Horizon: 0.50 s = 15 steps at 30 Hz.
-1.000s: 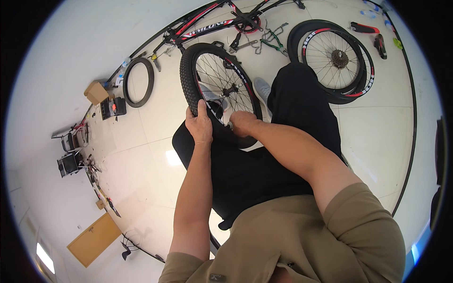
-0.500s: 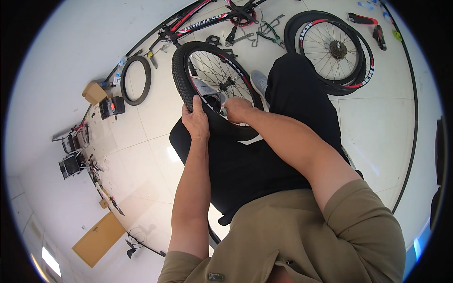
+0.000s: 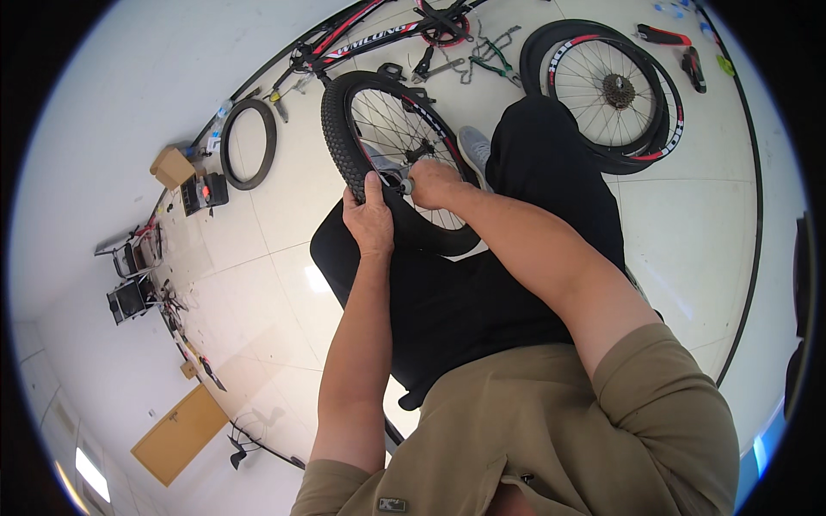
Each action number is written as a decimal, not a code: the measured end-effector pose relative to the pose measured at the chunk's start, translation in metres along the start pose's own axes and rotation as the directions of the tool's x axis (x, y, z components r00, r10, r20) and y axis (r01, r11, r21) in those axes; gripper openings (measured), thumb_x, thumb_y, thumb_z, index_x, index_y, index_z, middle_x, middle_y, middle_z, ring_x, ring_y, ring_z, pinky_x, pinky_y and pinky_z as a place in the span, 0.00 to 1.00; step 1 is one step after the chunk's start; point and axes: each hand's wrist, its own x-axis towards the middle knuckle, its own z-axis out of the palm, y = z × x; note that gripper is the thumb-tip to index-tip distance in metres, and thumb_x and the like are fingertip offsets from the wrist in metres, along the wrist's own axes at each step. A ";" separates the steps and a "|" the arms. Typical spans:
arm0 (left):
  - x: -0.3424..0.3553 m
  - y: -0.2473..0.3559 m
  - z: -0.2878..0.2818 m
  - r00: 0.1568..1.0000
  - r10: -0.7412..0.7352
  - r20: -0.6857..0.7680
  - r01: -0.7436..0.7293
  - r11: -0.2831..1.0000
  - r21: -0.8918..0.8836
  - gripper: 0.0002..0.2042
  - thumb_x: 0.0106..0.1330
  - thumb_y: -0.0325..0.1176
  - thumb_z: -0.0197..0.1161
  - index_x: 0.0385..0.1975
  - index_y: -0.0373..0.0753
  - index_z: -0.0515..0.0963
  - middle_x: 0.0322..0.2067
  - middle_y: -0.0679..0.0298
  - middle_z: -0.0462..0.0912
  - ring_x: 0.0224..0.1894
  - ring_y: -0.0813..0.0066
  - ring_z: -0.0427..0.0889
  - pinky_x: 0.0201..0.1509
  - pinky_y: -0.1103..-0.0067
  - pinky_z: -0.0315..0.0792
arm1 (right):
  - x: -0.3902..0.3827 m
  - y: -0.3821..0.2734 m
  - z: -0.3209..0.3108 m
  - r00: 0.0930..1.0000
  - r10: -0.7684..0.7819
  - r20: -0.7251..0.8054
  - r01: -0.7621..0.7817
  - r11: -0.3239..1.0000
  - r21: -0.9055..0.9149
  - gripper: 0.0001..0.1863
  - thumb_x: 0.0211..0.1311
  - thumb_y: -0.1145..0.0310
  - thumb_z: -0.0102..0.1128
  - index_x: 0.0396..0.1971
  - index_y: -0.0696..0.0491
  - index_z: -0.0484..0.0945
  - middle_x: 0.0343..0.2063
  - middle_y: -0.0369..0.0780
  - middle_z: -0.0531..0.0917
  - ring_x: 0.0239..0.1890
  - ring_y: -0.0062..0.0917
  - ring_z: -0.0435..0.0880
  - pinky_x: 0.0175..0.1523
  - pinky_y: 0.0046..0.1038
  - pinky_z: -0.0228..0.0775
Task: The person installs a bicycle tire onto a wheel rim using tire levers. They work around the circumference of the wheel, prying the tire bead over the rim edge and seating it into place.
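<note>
A bicycle wheel with a black knobbly tyre and a red-marked rim leans upright against my lap, between my legs. On its near left side my left hand is closed round the tyre, thumb lying up along the sidewall. My right hand is a fist at the inner edge of the rim, in front of the spokes. Out of that fist pokes a small piece with a round grey end; its remaining length is hidden by my fingers, so its kind is unclear.
Beyond the wheel lies a bicycle frame with a crank. Pliers with green handles and a chain rest near it. A second wheel with a sprocket cassette lies at right, a loose tyre at left. An open cardboard box stands by the wall.
The wheel has shifted slightly to the right and turned a little. Both hands moved with it, the left hand right and slightly up, each keeping its grip.
</note>
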 end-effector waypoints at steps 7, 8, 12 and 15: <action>-0.004 0.007 0.003 0.999 -0.031 0.014 0.032 0.999 -0.021 0.17 0.72 0.43 0.66 0.44 0.32 0.79 0.34 0.67 0.81 0.35 0.82 0.76 0.41 0.81 0.73 | -0.002 -0.006 -0.003 0.996 0.065 -0.053 -0.066 0.998 -0.006 0.15 0.54 0.68 0.62 0.42 0.47 0.88 0.45 0.46 0.87 0.51 0.41 0.85 0.55 0.41 0.77; -0.006 0.013 0.007 0.999 -0.036 0.019 0.036 0.999 -0.035 0.17 0.72 0.42 0.66 0.44 0.32 0.78 0.34 0.67 0.81 0.35 0.82 0.77 0.41 0.81 0.73 | -0.007 -0.009 -0.008 0.995 0.071 -0.070 -0.071 0.997 0.002 0.15 0.54 0.68 0.62 0.43 0.46 0.88 0.46 0.45 0.87 0.52 0.40 0.85 0.55 0.41 0.77; -0.010 0.016 0.013 1.000 -0.025 0.018 0.025 0.999 -0.022 0.18 0.72 0.43 0.65 0.44 0.31 0.78 0.34 0.67 0.82 0.36 0.82 0.78 0.41 0.81 0.73 | -0.017 -0.017 -0.023 0.997 0.062 -0.056 -0.062 0.998 -0.007 0.17 0.57 0.67 0.62 0.45 0.56 0.86 0.48 0.49 0.86 0.54 0.42 0.85 0.57 0.39 0.76; -0.007 0.009 0.013 1.000 0.012 0.001 -0.013 0.999 0.034 0.19 0.71 0.46 0.65 0.43 0.33 0.78 0.34 0.68 0.81 0.34 0.82 0.75 0.40 0.82 0.72 | -0.012 -0.019 -0.026 0.995 0.078 -0.064 -0.080 0.997 -0.023 0.17 0.56 0.67 0.63 0.46 0.55 0.86 0.49 0.47 0.86 0.55 0.41 0.84 0.58 0.38 0.76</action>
